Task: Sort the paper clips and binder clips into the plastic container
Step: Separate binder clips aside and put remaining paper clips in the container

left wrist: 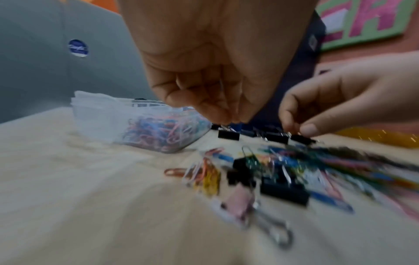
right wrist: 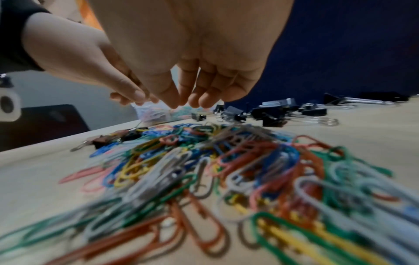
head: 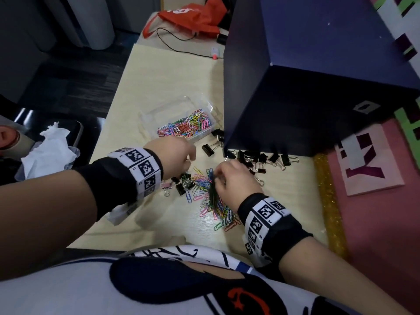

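Observation:
The clear plastic container [head: 159, 110] [left wrist: 95, 111] stands on the pale table with colored paper clips [head: 186, 127] in its near compartment. A loose pile of paper clips [head: 209, 198] [right wrist: 226, 170] lies in front of me. Black binder clips [head: 261, 159] are scattered along the box's foot, with more [head: 181, 187] and a pink one [left wrist: 240, 202] left of the pile. My left hand [head: 189, 163] [left wrist: 229, 118] hovers between pile and container, fingertips pinched, a thin wire showing in its curl. My right hand [head: 221, 175] [right wrist: 183, 103] pinches the far end of a dark green strand of clips.
A large dark blue box [head: 295, 87] rises right behind the binder clips. A pink board [head: 375, 212] with a gold glitter strip [head: 329, 201] borders the table on the right. Crumpled tissue [head: 47, 151] lies off the left edge, and an orange bag [head: 188, 14] and a cable lie far back.

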